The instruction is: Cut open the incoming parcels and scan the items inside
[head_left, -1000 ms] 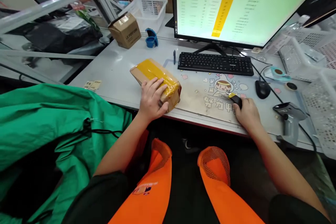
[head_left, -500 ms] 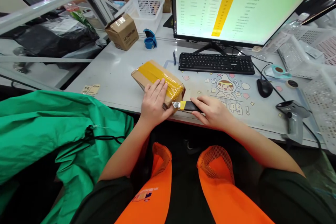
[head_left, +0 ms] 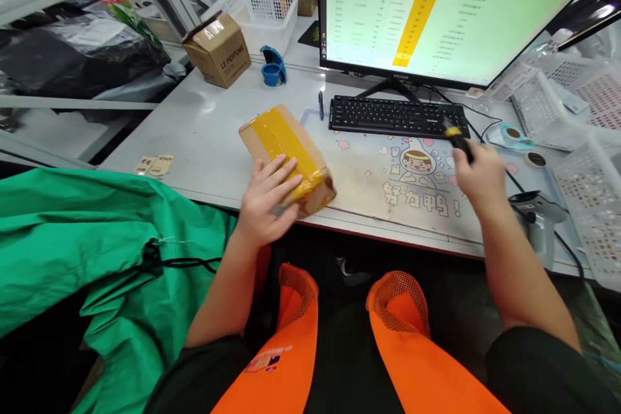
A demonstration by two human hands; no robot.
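Note:
A cardboard box with yellow tape along its top rests on the desk near the front edge. My left hand lies on its near-left part, the fingers stretched over the tape and the thumb apart at the near end. Over the right side of the desk, my right hand is closed around a utility knife with a black and yellow handle. The knife points up and away, in front of the keyboard's right end, and its blade is blurred.
Behind the box are a keyboard, a pen and a monitor. A perfume carton, a blue tape dispenser and a white basket stand back left. The mat's right side has a barcode scanner and white baskets.
My right hand has moved right and up with the knife, away from the box's near end. The box has turned slightly under my left hand. The view has shifted a little.

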